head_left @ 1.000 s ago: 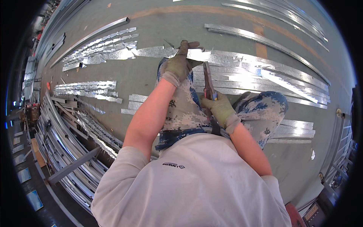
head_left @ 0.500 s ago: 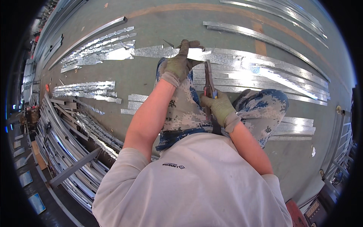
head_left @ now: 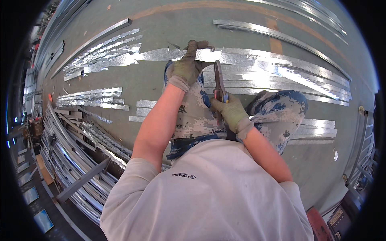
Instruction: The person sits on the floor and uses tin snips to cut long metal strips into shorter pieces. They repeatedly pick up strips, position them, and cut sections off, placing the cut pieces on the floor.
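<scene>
Sheet-metal strip lies at twelve o'clock, gripped by the curled left hand; the closed right hand clasps metal snips.

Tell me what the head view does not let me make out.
In the head view:
Grips of the long dark metal snips: partly hidden by the olive-green-gloved right hand.
Whether the snips touch the flat silver metal strip in the olive-green-gloved left hand: too small.
Surface of the overlapping silver metal strips: lost in glare.
Left ends of the upper-right silver bars: cut off by the top edge.
</scene>
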The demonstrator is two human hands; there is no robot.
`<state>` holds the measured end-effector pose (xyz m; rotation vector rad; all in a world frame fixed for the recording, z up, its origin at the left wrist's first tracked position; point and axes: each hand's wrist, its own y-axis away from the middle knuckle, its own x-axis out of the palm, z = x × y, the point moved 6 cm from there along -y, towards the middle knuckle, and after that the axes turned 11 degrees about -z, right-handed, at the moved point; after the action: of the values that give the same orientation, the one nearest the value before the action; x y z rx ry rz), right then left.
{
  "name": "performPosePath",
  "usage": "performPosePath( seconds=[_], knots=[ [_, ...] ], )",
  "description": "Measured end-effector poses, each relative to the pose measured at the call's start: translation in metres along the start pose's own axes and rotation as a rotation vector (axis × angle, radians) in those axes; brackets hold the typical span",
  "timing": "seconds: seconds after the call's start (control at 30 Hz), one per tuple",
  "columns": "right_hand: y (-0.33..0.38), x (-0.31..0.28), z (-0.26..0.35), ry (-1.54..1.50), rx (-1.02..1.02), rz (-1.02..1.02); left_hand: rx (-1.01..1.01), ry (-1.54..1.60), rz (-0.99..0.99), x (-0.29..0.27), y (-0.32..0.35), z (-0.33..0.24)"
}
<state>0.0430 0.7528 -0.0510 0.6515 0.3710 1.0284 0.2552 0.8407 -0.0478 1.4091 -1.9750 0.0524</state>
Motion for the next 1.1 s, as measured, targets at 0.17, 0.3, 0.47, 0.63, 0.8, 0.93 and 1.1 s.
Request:
performPosePath(
  seconds=[0.17, 0.3, 0.47, 0.63, 0.8, 0.93, 1.1],
  knots=[
    [-0.002, 0.001, -0.006, 0.049, 0.023, -0.033, 0.0, -0.002, -0.006, 0.001, 0.0, 0.002],
    [-0.007, -0.002, -0.015, 0.012, 0.025, -0.066, 0.008, -0.023, -0.014, 0.005, 0.003, 0.0],
    [-0.008, -0.003, -0.019, -0.01, 0.018, -0.008, 0.024, 0.035, 0.021, 0.0, 0.0, 0.002],
    [0.002, -0.005, -0.007, -0.124, 0.128, 0.067, 0.034, 0.05, 0.07, -0.003, -0.001, 0.003],
    [0.007, -0.006, 0.003, -0.217, 0.117, 0.084, 0.015, 0.063, 0.089, 0.0, -0.001, 0.003],
    [0.002, -0.007, 0.0, -0.098, 0.071, 0.043, 0.0, 0.037, 0.041, 0.002, 0.002, 0.006],
    [-0.005, -0.006, -0.006, -0.053, 0.067, -0.014, -0.118, -0.15, 0.039, 0.017, 0.005, 0.013]
  ],
)
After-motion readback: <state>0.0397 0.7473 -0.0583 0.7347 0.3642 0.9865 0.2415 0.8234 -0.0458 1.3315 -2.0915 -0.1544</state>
